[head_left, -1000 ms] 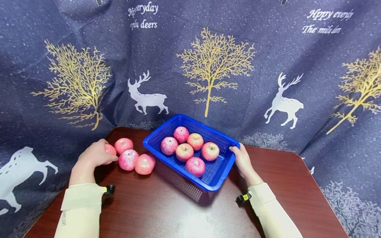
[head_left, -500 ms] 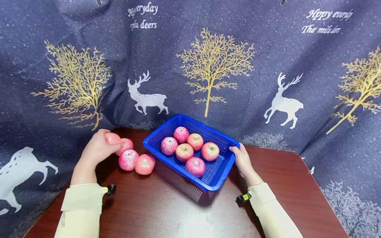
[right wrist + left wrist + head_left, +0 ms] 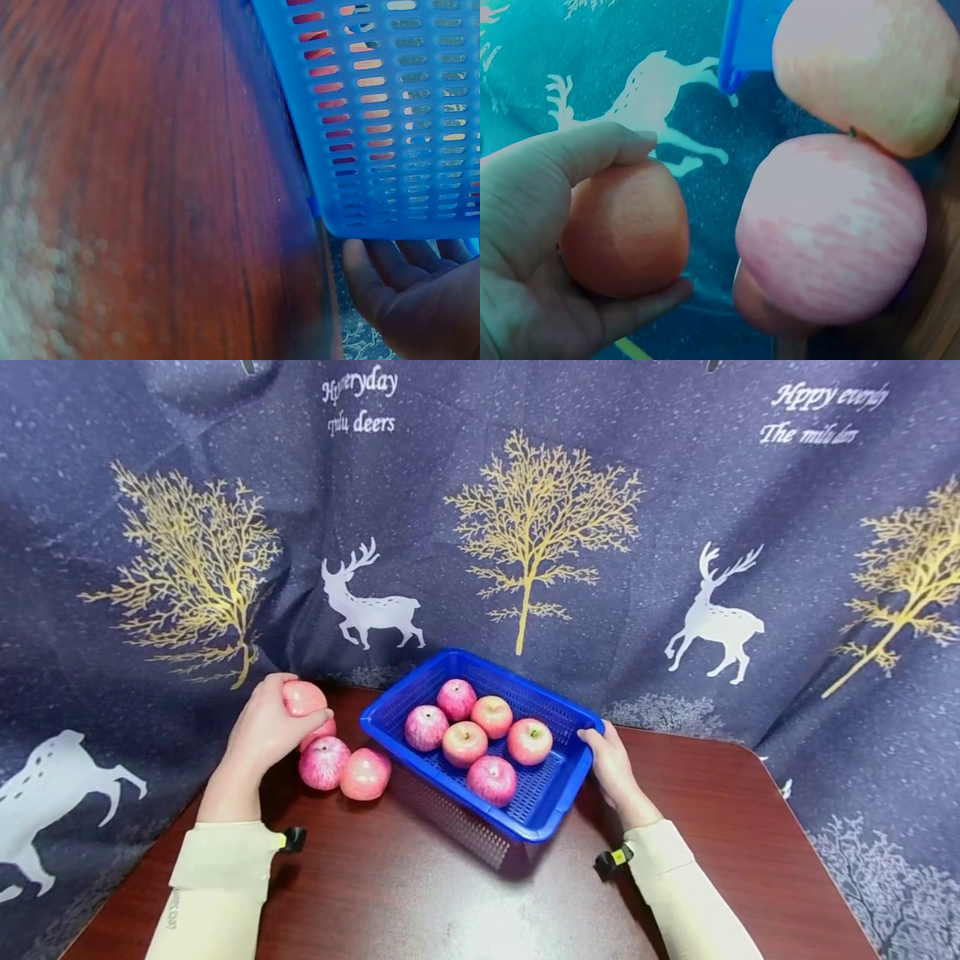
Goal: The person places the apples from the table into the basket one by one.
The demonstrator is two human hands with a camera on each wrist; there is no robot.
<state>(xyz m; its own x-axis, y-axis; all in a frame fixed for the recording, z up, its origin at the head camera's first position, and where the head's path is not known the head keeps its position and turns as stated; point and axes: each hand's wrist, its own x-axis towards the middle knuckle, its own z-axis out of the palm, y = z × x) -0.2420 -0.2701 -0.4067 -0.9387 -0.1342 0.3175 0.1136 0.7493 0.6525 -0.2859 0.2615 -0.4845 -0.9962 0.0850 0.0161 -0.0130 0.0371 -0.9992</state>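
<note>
- Head: left hand (image 3: pixel 266 727), thumb and fingers grasping an apple (image 3: pixel 303 698); three apples (image 3: pixel 325 763) near its fingertips. Right hand (image 3: pixel 615 768) gripping the basket (image 3: pixel 536 833) rim; six apples (image 3: pixel 464 744) inside, left of those fingers.
- Left wrist: grasped apple between thumb and fingers; basket corner beyond.
- Right wrist: slotted basket wall above the fingertips.

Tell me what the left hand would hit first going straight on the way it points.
Probably the dark blue backdrop behind the table; the apple in the left hand might touch it first. The blue basket sits to the right of that line. Depth is unclear here.
</note>
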